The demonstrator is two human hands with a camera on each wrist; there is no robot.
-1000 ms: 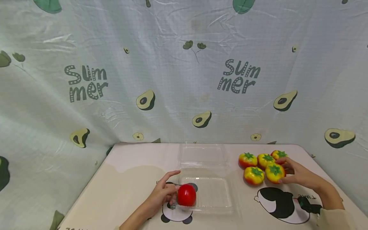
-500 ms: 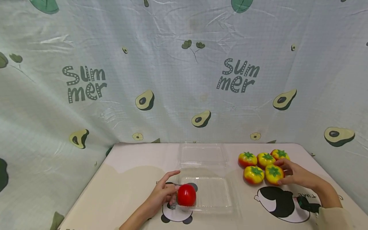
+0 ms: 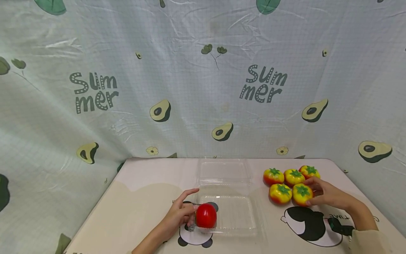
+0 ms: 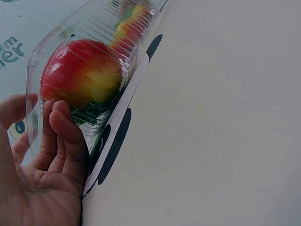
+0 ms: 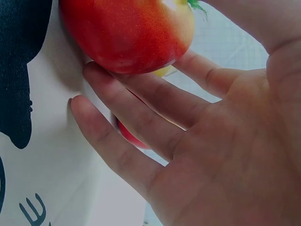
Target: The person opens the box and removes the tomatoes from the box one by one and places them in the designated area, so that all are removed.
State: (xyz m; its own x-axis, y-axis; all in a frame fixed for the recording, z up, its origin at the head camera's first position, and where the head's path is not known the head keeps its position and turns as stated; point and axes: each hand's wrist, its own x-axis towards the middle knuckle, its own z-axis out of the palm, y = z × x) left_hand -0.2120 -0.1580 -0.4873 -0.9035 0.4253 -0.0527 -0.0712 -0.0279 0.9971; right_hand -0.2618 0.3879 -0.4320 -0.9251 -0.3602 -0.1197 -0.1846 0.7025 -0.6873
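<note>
My right hand (image 3: 328, 194) holds a toy tomato (image 3: 302, 197), yellow and red with a green star-shaped leaf top, at the front right of a cluster of the same kind. The thumb lies on its near side and the fingers on its far side. At the middle of the table is a clear plastic container (image 3: 236, 213) with its lid (image 3: 224, 171) laid back. My left hand (image 3: 177, 213) pinches the container's left wall, index finger stretched along the rim. Inside, by that hand, sits another tomato (image 4: 77, 75), its red bottom up and its leaf top underneath.
Several more tomatoes, such as the front left one (image 3: 280, 194), stand close together beside the held one. A pale table mat (image 3: 142, 197) with printed cartoon pandas lies underneath. A curtain (image 3: 190, 88) with avocado prints hangs behind the table.
The tomato in my right hand has come down slightly, beside its neighbours, and the back right tomato shows more. My left hand and the container have stayed put.
</note>
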